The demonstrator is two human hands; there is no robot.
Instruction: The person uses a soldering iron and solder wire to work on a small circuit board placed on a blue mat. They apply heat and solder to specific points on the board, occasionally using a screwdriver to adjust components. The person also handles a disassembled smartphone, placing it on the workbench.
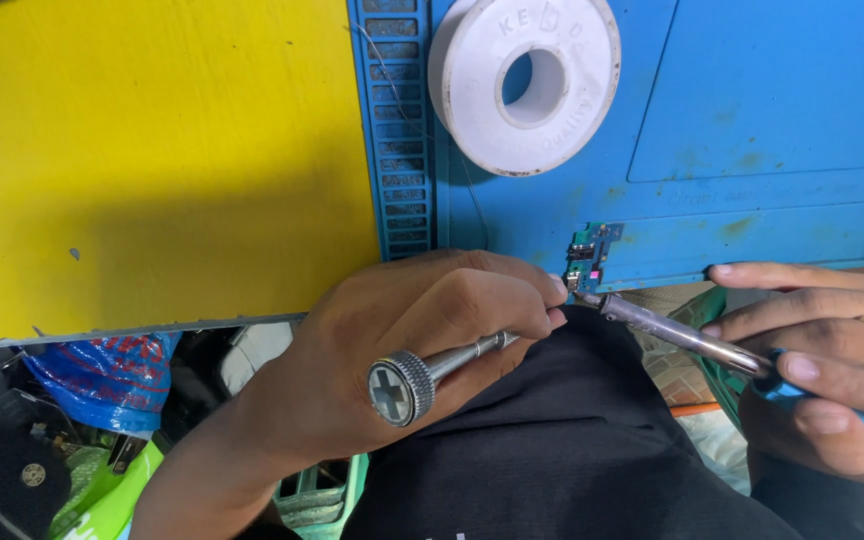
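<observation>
Yellow table (152, 150): largest surface, filling the left of the view; its front edge runs above the left forearm.
Blue work mat (772, 110): lies to the right of the yellow surface, stained in places, with a ribbed strip along its left edge.
White spool (524, 80): rests on the mat near the top, well apart from both hands; a thin wire trails down from it.
Left hand (422, 350): fingers curled shut around a metal screwdriver (442, 368), whose knurled cap with a cross mark points toward the camera; the fingertips (552, 292) sit at the mat's front edge.
Right hand (822, 370): fingers closed around the blue handle of a soldering iron (682, 335), with a ring on one finger.
Small circuit board (589, 252): lies on the front edge of the mat, between the two hands, just beside the left fingertips. The iron's tip meets its lower end. Whether the screwdriver tip touches it cannot be told; the fingers hide it.
Dark cloth (592, 440): lies below the mat edge, under both tools.
</observation>
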